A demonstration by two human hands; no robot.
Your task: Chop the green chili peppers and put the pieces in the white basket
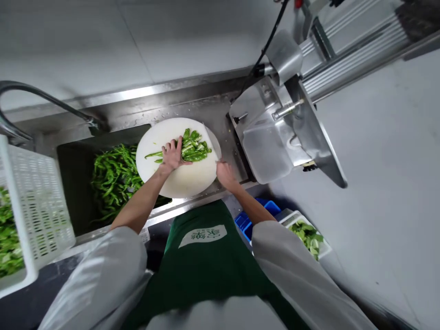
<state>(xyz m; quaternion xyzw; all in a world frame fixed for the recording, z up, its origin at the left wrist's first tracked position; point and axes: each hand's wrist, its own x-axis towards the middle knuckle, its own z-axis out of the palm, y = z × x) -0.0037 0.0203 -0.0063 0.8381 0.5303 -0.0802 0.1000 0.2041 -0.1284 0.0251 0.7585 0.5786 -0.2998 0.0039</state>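
A round white cutting board (pixel 182 183) lies across the right part of the sink. On it is a bunch of green peppers (pixel 194 149), some of them cut open. My left hand (pixel 173 155) presses down on the peppers with its fingers spread. At the board's right edge my right hand (pixel 225 174) is closed around the handle of a knife (pixel 213 143). The blade points away from me, just right of the peppers, and is hard to see against the board. Many whole green peppers (pixel 117 176) fill the sink left of the board.
A white plastic basket (pixel 44 201) with leafy greens stands at the left, near a curved faucet (pixel 51 98). Right of the board is a metal slicing machine (pixel 275 137). Below it are a blue crate (pixel 273 208) and a white container (pixel 325 250) of cut greens.
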